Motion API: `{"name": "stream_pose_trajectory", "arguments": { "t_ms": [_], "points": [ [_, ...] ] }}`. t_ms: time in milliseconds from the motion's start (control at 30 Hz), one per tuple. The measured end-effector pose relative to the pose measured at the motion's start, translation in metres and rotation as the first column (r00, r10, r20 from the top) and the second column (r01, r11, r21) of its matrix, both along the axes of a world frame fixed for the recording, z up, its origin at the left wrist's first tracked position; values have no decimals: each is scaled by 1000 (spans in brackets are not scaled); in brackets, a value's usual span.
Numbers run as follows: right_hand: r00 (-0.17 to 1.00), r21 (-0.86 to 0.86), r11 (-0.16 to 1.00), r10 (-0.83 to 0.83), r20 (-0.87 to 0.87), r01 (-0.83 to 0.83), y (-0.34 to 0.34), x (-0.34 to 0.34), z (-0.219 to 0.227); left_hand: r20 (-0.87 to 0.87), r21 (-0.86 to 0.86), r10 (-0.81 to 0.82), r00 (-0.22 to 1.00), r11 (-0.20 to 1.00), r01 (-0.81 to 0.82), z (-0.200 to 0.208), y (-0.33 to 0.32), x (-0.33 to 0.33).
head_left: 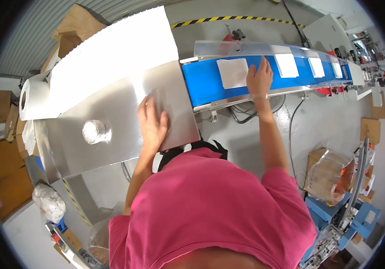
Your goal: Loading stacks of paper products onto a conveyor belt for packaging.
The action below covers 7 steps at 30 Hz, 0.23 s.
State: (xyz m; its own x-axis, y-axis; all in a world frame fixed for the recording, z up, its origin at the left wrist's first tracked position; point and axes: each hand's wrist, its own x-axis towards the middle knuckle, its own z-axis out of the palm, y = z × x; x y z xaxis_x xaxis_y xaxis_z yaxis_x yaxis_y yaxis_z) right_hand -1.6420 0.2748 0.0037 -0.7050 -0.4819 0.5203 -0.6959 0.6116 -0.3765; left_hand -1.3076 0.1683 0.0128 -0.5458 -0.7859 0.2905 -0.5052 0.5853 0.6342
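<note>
Your right hand (259,77) is lying flat, fingers spread, beside a white square sheet (232,72) on the blue conveyor belt (203,83); your left hand (152,122) is pressing open-palmed on the steel worktop (112,103), gripping nothing.

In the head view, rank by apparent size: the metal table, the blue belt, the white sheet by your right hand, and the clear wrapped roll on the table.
1. metal table
2. blue belt, though it runs away from the camera, so it may be longer than it looks
3. white sheet
4. wrapped roll
</note>
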Motion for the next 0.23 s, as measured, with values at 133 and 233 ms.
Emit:
{"name": "stream_pose_trajectory", "arguments": {
  "t_ms": [133, 233],
  "points": [
    [976, 166, 974, 173, -130, -151, -1, 15, -3, 45, 7, 158, 986, 987, -159, 7, 7, 32],
    [987, 350, 934, 117, -109, -72, -42, 5, -32, 136, -63, 202, 970, 979, -195, -11, 16, 76]
  ]
}}
